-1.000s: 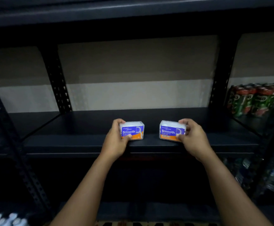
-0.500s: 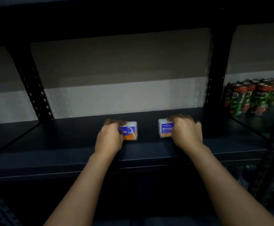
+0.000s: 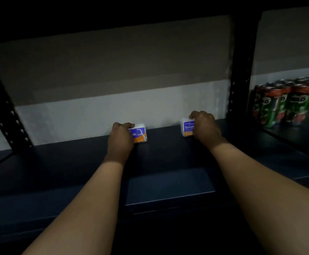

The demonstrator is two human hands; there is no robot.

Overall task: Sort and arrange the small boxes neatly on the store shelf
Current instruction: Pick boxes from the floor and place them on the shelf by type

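I saw left hand [image 3: 120, 139] clasping left box [image 3: 139, 134], right hand [image 3: 204, 127] clasping right box [image 3: 187, 127]; boxes lay inward of grips, well apart, at shelf [image 3: 168, 159] back.

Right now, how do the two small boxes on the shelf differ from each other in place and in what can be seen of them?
The left box sits nearer the camera; the right box sits farther back, close to the wall. The left hand hides the left box's left part, so only "oth" reads; the right hand hides the right box's right part, so "Smoo" reads. Both share the same blue, white and orange label, and each is gripped by one hand.
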